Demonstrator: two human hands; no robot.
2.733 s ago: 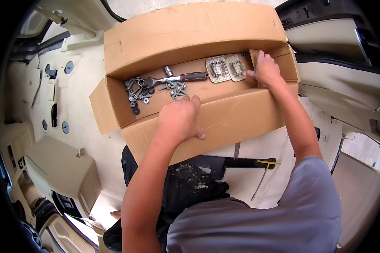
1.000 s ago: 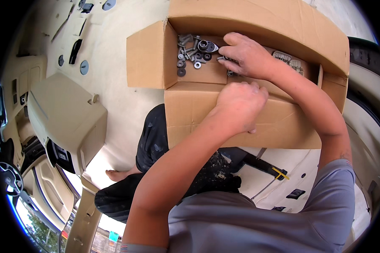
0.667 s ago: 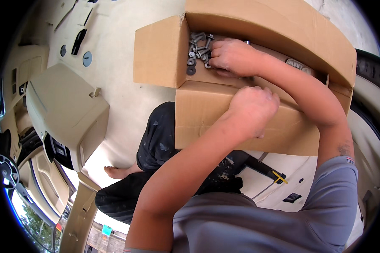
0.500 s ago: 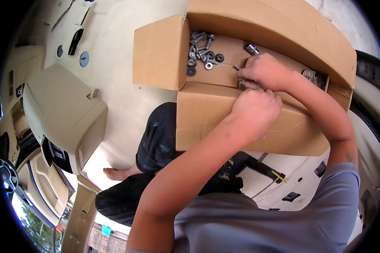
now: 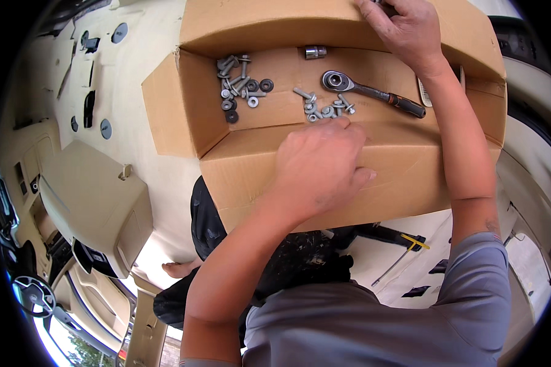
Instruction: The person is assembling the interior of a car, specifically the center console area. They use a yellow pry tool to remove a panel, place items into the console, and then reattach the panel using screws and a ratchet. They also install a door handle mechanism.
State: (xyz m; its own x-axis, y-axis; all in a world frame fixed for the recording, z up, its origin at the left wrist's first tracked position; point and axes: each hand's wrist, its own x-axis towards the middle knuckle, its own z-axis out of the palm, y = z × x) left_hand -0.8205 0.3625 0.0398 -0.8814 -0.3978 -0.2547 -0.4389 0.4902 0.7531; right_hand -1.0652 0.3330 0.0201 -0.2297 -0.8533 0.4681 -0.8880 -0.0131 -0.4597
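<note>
My left hand lies over the near wall of a cardboard box. Its thumb stands apart from the bent fingers and no held thing shows; the fingertips are partly hidden. Just beyond these fingers is a small group of flanged bolts. At the far flap, my right hand is closed round a small dark-grey thing, mostly hidden and cut off by the picture's upper edge. Inside the box lie a ratchet wrench with a black and orange handle, a chrome socket, and more bolts with washers.
A beige plastic trim piece sits on the pale vehicle lining at left. Beside my legs lies a yellow-handled T-shaped tool on a black part. A steering wheel shows at the far left.
My hands, close together over the box before, have parted. The right has moved up to the far flap, uncovering the ratchet wrench and bolts; the left has shifted left. The view has shifted too.
</note>
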